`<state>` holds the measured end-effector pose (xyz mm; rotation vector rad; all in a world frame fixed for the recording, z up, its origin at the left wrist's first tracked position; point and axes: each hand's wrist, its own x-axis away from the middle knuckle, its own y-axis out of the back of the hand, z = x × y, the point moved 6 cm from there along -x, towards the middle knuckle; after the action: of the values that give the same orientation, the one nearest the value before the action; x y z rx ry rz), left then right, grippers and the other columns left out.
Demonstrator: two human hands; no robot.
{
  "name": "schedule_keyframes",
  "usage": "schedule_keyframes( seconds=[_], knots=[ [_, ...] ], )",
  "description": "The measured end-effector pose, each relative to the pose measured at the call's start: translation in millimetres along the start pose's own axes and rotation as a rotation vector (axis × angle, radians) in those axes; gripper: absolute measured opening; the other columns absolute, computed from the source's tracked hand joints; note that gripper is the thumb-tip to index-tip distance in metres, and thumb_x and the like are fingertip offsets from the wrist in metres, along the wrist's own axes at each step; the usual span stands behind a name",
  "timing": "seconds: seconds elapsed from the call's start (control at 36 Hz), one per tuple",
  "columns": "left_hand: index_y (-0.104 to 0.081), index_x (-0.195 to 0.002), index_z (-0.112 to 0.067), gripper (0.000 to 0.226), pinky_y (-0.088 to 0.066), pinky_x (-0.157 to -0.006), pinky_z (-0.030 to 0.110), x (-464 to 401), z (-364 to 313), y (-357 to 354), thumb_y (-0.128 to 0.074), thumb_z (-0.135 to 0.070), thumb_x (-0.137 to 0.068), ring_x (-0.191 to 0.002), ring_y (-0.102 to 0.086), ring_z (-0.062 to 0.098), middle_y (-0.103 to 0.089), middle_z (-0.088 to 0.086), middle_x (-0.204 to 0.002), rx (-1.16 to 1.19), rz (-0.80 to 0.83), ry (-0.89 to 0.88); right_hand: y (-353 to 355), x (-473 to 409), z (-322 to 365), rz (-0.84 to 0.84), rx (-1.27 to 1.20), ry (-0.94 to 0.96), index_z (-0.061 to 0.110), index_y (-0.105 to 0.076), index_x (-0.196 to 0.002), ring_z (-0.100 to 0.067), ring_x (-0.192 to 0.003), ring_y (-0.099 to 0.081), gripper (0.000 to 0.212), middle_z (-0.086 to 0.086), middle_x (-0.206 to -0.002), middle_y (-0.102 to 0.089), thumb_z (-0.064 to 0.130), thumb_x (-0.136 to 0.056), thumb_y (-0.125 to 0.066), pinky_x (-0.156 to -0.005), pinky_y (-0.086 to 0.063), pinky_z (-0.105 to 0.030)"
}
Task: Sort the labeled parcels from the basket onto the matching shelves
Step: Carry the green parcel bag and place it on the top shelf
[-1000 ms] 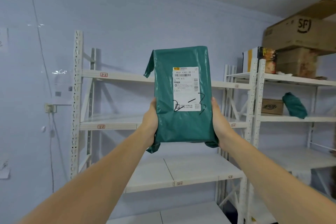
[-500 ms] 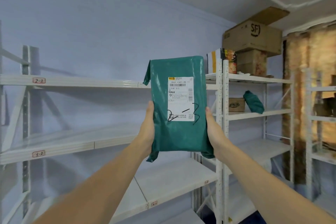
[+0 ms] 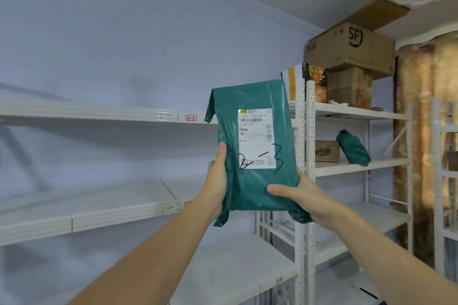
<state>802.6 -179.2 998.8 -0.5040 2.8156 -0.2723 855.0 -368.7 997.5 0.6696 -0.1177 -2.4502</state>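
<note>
A green plastic mailer parcel [image 3: 255,146] stands upright in the middle of the frame, held up in front of white metal shelving [image 3: 307,171]. The left hand [image 3: 216,181] grips its lower left edge, thumb lying up the front face and the other fingers hidden behind it. The right hand [image 3: 301,197] cups the lower right corner, thumb pressed across the front near the bottom, so most of the parcel rises above both hands and only a crumpled flap hangs below them. Its white shipping label [image 3: 256,138] faces the camera, with "2-3" handwritten over its lower part. Left of the parcel's top, the upper shelf's edge carries a small tag reading "2-3" [image 3: 190,117]. At upper right, an SF cardboard box [image 3: 347,47] tops the neighbouring rack, and another green parcel [image 3: 353,147] lies on its middle shelf beside a small carton [image 3: 326,151].
</note>
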Motion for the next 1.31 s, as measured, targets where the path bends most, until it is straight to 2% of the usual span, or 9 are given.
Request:
schedule_keyframes(
  seconds=[0.06, 0.14, 0.25, 0.44, 0.61, 0.78, 0.92, 1.17, 1.31],
  knots=[
    [-0.057, -0.136, -0.036, 0.112, -0.059, -0.091, 0.058, -40.4, 11.2, -0.1, -0.058, -0.106, -0.049, -0.107, -0.075, 0.034, -0.074, 0.005, -0.125, 0.0, -0.037, -0.006, 15.5, -22.7, -10.1, 0.0, -0.004, 0.008, 0.029, -0.052, -0.139, -0.009, -0.098, -0.076, 0.079, 0.011, -0.113, -0.077, 0.026, -0.072, -0.094, -0.074, -0.058, -0.019],
    [-0.049, -0.134, -0.028, 0.098, -0.06, -0.089, 0.056, -56.6, 3.8, -14.5, -0.063, -0.095, -0.064, -0.106, -0.074, 0.03, -0.071, 0.007, -0.125, -0.012, -0.04, -0.041, 34.4, -53.9, -23.1, 0.017, -0.025, 0.009, 0.026, -0.054, -0.133, -0.002, -0.07, -0.073, 0.062, 0.014, -0.092, -0.079, 0.019, -0.082, -0.088, -0.056, -0.052, -0.013],
    [-0.041, -0.128, -0.023, 0.07, -0.059, -0.092, 0.051, -90.9, 9.3, -18.1, -0.073, -0.066, -0.084, -0.108, -0.07, 0.025, -0.065, 0.004, -0.124, -0.026, -0.046, -0.072, 46.7, -94.3, -39.9, 0.053, -0.03, 0.03, 0.023, -0.056, -0.136, -0.007, -0.092, -0.076, 0.068, 0.009, -0.111, -0.078, 0.026, -0.077, -0.088, -0.068, -0.057, -0.017],
    [-0.036, -0.143, -0.021, 0.107, -0.059, -0.098, 0.04, -160.5, -20.9, 2.4, -0.1, -0.038, -0.059, -0.115, -0.07, 0.017, -0.065, 0.0, -0.133, -0.273, 0.06, -0.254, 56.0, -190.1, -44.3, 0.041, -0.065, 0.115, 0.029, -0.064, -0.127, -0.052, -0.116, -0.063, 0.071, -0.02, -0.124, -0.071, 0.047, -0.065, -0.094, -0.098, -0.05, -0.07],
    [-0.051, -0.134, -0.028, 0.077, -0.059, -0.096, 0.03, -208.1, -86.0, 26.7, -0.095, -0.033, -0.071, -0.112, -0.071, 0.009, -0.069, -0.005, -0.13, -0.481, 0.036, -0.5, 43.7, -270.5, -4.6, -0.003, -0.125, 0.25, 0.025, -0.061, -0.128, -0.019, -0.102, -0.075, 0.05, 0.0, -0.118, -0.077, 0.028, -0.084, -0.084, -0.074, -0.059, -0.03],
    [-0.066, -0.122, -0.02, 0.048, -0.061, -0.084, 0.025, -218.8, -184.8, 46.3, -0.089, -0.03, -0.082, -0.099, -0.075, 0.007, -0.077, -0.005, -0.115, -0.551, -0.148, -0.769, 16.3, -345.5, 51.4, -0.078, -0.308, 0.364, 0.022, -0.044, -0.137, -0.026, -0.109, -0.072, 0.069, -0.006, -0.128, -0.068, 0.035, -0.083, -0.085, -0.075, -0.058, -0.04],
    [-0.052, -0.138, -0.026, 0.071, -0.058, -0.092, 0.022, -226.3, -239.1, 77.4, -0.088, -0.044, -0.08, -0.109, -0.067, -0.001, -0.065, -0.018, -0.123, -0.697, -0.355, -0.941, -18.5, -402.0, 91.7, 0.008, -0.295, 0.469, 0.022, -0.058, -0.133, -0.028, -0.107, -0.075, 0.062, -0.004, -0.121, -0.075, 0.043, -0.081, -0.085, -0.086, -0.062, -0.051],
    [-0.057, -0.136, -0.02, 0.059, -0.056, -0.089, 0.03, -243.8, -270.0, 170.9, -0.08, -0.045, -0.088, -0.11, -0.067, 0.014, -0.069, -0.008, -0.121, -0.919, -0.593, -0.761, -102.6, -468.5, 113.2, 0.128, 0.017, 0.506, 0.028, -0.071, -0.105, -0.018, -0.096, -0.076, 0.031, 0.004, -0.104, -0.078, 0.049, -0.085, -0.081, -0.084, -0.063, -0.035],
    [-0.046, -0.137, -0.017, 0.072, -0.05, -0.104, 0.04, -258.2, -270.5, 216.7, -0.087, -0.037, -0.082, -0.118, -0.06, 0.02, -0.061, -0.003, -0.131, -1.022, -0.691, -0.622, -139.3, -504.8, 105.8, 0.181, 0.199, 0.521, 0.022, -0.073, -0.114, -0.013, -0.099, -0.071, 0.053, 0.007, -0.107, -0.075, 0.05, -0.073, -0.09, -0.088, -0.059, -0.032]
  ],
)
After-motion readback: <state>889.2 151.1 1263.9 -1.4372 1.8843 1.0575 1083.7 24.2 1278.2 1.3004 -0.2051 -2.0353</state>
